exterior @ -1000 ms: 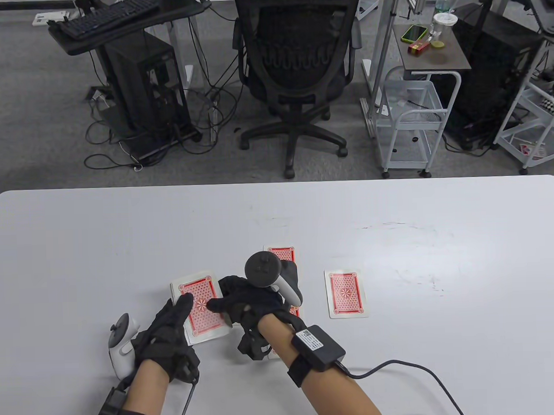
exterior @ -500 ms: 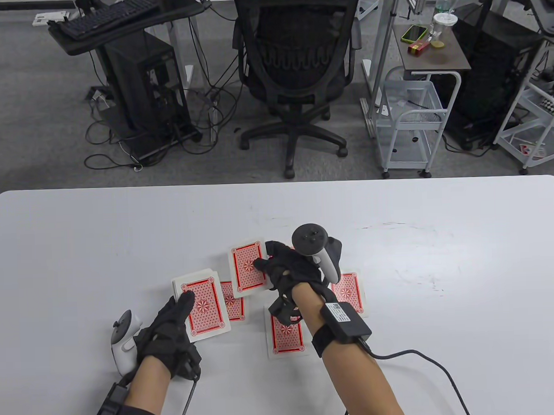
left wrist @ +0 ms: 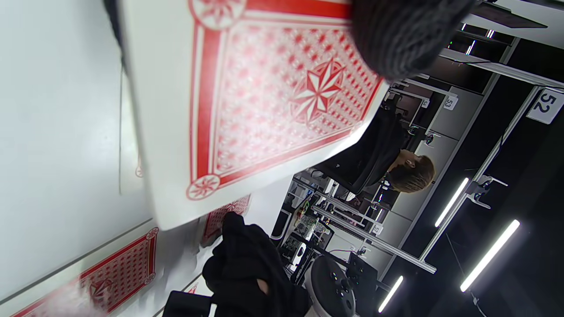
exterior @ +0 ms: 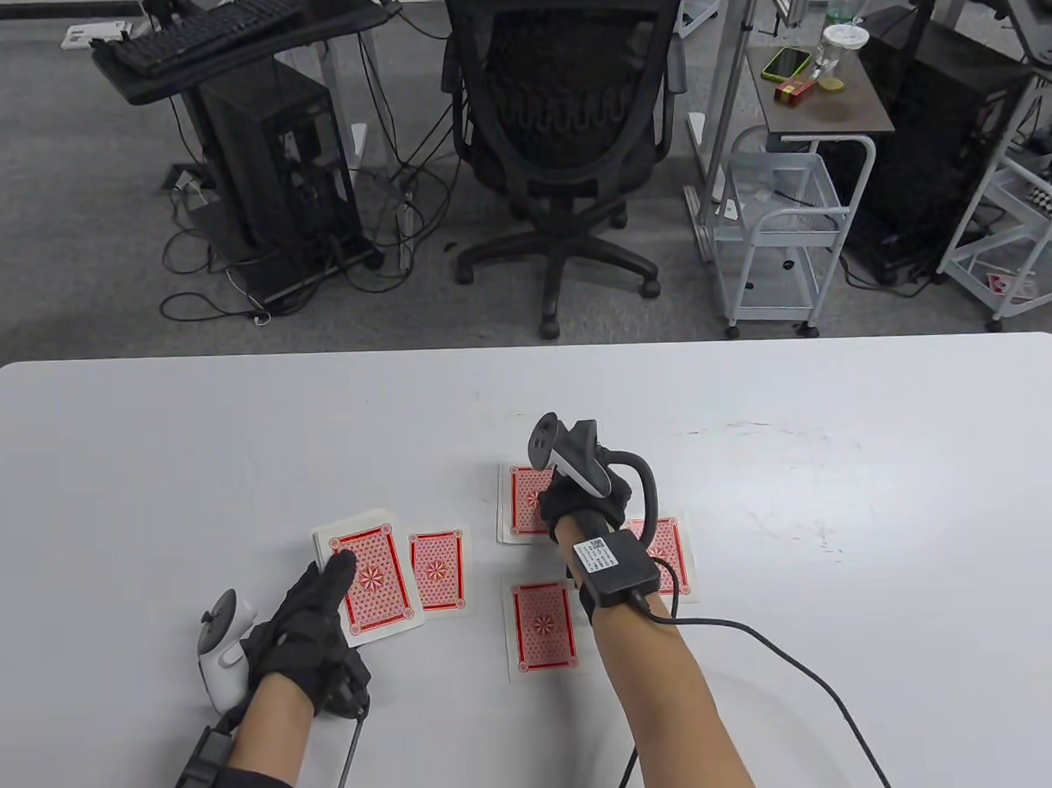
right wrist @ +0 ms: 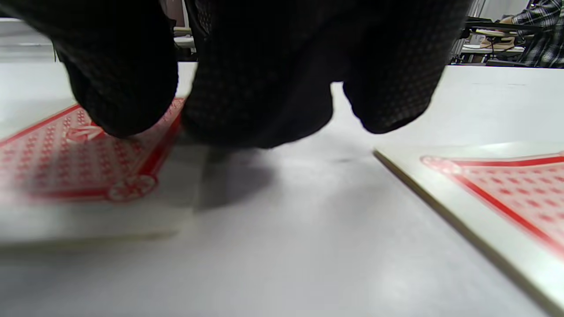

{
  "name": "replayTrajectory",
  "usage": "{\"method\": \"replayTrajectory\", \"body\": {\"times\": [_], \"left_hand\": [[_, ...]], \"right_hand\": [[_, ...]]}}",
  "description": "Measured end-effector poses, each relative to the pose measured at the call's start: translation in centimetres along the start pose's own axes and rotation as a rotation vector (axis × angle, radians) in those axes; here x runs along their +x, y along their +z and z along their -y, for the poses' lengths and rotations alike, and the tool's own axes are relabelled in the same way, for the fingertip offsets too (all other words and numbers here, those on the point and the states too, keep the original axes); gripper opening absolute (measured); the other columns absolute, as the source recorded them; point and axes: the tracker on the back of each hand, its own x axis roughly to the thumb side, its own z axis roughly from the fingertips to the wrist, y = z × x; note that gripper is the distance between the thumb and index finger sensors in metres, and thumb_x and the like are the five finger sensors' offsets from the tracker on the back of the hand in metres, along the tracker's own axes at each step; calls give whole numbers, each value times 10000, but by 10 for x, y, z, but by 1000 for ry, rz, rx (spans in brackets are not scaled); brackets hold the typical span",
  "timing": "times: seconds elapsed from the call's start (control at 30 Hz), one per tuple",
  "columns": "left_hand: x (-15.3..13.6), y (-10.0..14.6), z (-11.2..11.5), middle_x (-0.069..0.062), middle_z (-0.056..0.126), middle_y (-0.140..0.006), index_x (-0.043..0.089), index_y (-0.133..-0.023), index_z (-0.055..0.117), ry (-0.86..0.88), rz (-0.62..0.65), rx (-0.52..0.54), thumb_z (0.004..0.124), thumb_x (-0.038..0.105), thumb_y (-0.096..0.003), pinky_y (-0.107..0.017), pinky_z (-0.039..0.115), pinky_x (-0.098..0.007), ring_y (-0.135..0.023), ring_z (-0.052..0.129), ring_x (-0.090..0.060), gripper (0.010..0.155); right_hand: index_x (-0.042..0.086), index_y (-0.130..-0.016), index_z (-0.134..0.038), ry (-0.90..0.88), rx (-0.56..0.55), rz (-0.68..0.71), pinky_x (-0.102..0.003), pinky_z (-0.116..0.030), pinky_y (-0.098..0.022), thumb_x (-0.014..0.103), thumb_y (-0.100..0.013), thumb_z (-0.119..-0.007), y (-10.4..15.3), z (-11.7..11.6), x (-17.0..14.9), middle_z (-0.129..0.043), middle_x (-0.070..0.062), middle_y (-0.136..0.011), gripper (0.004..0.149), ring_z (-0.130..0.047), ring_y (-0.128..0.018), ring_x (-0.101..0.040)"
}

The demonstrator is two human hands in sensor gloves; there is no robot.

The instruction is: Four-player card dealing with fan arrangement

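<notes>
While left fingers (exterior: 338, 566) grip the deck (exterior: 371, 586), right fingers (right wrist: 119, 83) press a card (exterior: 522, 515)

Four dealt cards (exterior: 543, 628), one deck (exterior: 369, 585), two hands (exterior: 306, 626).

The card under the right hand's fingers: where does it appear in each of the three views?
Table view: the card lies centre, just left of the right hand.
Left wrist view: I cannot tell it apart from the other cards.
Right wrist view: lower left, a fingertip on it.
Shared landmark: the white table.
</notes>
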Motion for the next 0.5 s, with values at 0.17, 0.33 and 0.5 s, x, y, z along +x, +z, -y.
{"method": "replayTrajectory", "body": {"times": [0.17,0.33,0.5], "left_hand": [[-1,-2,-1,48,851,-943,270,-994,635,-2,8,-2,784,495,-536,-501,902,-431,-765,999,-258,532],[-4,-2,6,48,856,-937,269,-989,642,-7,10,-17,788,494,-533,-494,902,-437,-761,999,-261,530],[-6,-1,16,56,865,-927,276,-981,653,-19,14,-46,798,499,-526,-489,906,-434,-750,1008,-256,527]], "right_hand": [[65,-1041,-567,-223,-49,89,-516,-763,-498,479,-532,-796,25,22,-3,-869,-23,-716,694,-1017,-350,-133],[68,-1028,-604,-587,64,384,-565,-721,-529,484,-564,-751,75,36,20,-822,-86,-813,641,-1015,-492,-216],[63,-1039,-552,-658,195,617,-597,-697,-551,510,-504,-836,120,13,51,-772,-66,-848,753,-980,-590,-241]]}}
